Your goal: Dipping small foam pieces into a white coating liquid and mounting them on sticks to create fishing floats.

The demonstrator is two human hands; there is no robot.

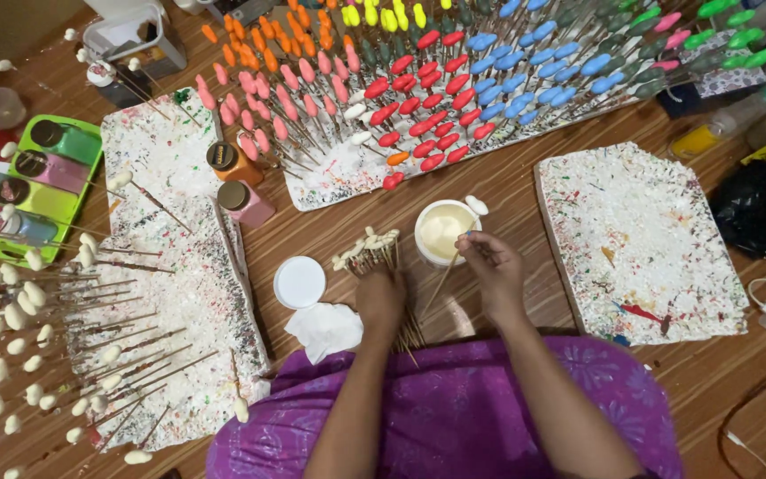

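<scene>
Just ahead of the right hand (492, 270), a small white tub of cream paint (444, 231) stands open, and one thin stick (441, 286) is pinched between that hand's closed fingers, its tip at the tub's rim. The left hand (380, 302) is wrapped shut around a bundle of sticks with pale unpainted tips (370, 253). The tub's white lid (300, 282) is seen just left of the left hand. Farther ahead, a foam board (330, 182) is crowded with finished sticks in orange, pink, red, blue and green. Well to the left, many cream-tipped sticks (11, 319) are laid out; to the right, a speckled board (640, 239) bears none. The dipping appears well advanced, with the held bundle left to do.
</scene>
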